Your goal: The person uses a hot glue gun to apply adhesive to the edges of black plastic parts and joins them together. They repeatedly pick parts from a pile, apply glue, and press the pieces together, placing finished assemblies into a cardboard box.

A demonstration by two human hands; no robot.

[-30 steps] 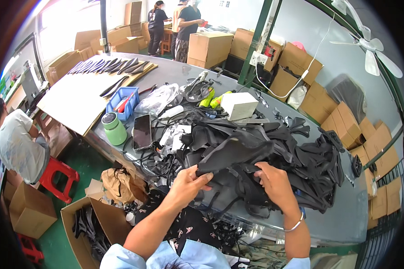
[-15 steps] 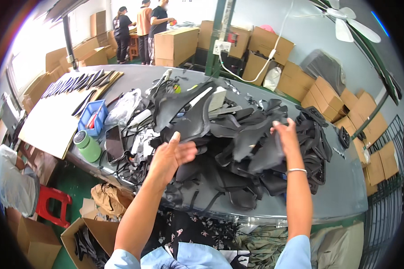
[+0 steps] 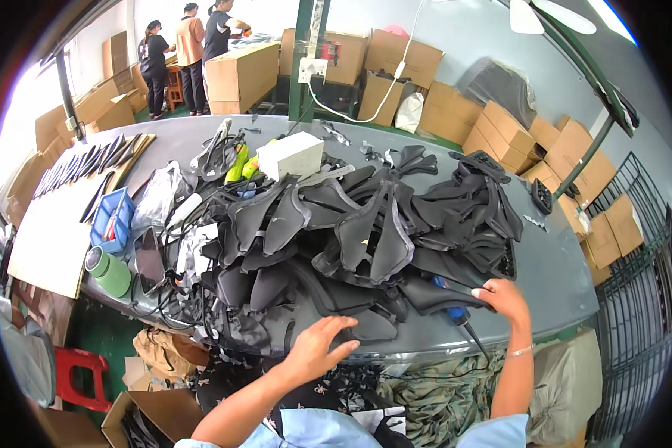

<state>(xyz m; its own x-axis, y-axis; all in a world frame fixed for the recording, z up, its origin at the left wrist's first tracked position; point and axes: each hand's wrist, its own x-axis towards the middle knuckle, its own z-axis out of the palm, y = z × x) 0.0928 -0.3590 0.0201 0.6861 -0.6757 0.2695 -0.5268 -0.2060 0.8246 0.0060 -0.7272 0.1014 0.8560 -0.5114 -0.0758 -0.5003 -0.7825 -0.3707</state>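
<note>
A large heap of black bicycle saddle pieces (image 3: 373,235), smooth and padded-looking, covers the middle of the grey table. My right hand (image 3: 506,300), at the heap's near right side, pinches the narrow end of a black saddle piece (image 3: 425,293). Partly under that piece lies a blue-handled tool (image 3: 455,313) with a dark, thin end pointing toward the table's front edge; its kind is unclear. Above the front edge, my left hand (image 3: 319,348) is open, fingers out and thumb apart, holding nothing. Closest to it are the front pieces of the heap.
Left on the table are a green jar (image 3: 109,273), a phone (image 3: 150,260), a blue basket (image 3: 113,219) and tangled straps. A white box (image 3: 290,155) stands behind the heap. More black parts line a pale board (image 3: 45,224). Cartons and several people are in the background.
Both hands have come down toward the table's front edge. My right hand now grips a piece at the near right, where the blue-handled tool shows. Pieces on the heap lie differently, and the view has shifted.
</note>
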